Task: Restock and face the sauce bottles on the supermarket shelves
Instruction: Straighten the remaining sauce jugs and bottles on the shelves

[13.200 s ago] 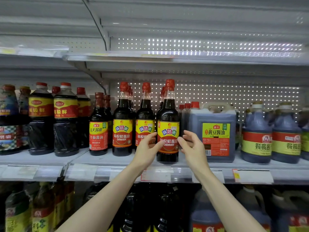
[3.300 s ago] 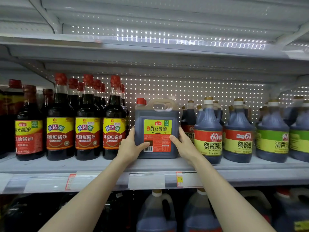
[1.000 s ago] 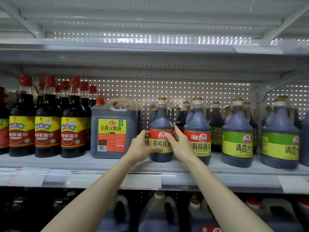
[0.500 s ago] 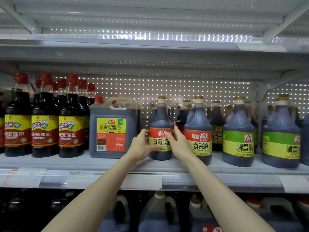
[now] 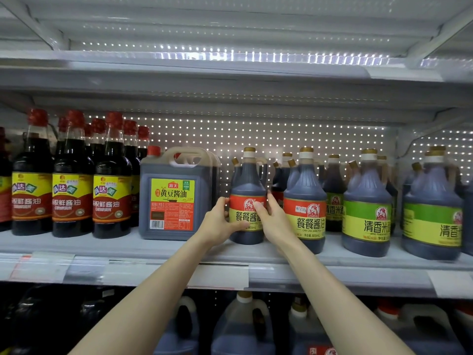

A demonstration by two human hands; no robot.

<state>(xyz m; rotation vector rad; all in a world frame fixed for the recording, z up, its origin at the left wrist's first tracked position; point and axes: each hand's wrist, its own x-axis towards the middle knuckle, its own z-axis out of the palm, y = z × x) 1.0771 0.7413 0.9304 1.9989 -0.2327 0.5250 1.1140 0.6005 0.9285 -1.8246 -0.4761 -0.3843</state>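
Fingers (image 5: 269, 201) curl round the red-labelled bottle (image 5: 247, 180), left hand (image 5: 217, 224) and right hand (image 5: 277, 224) on its two sides. It stands near the front edge of the shelf (image 5: 122, 245). I would turn it slowly, base flat, until the label looks straight forward.

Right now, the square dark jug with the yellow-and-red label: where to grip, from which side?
On the square dark plastic jug, grip the pale moulded top handle, from the front and above. It stands upright, the handle's opening faces forward; red-capped tall bottles left and an orange-labelled round bottle right flank its body.
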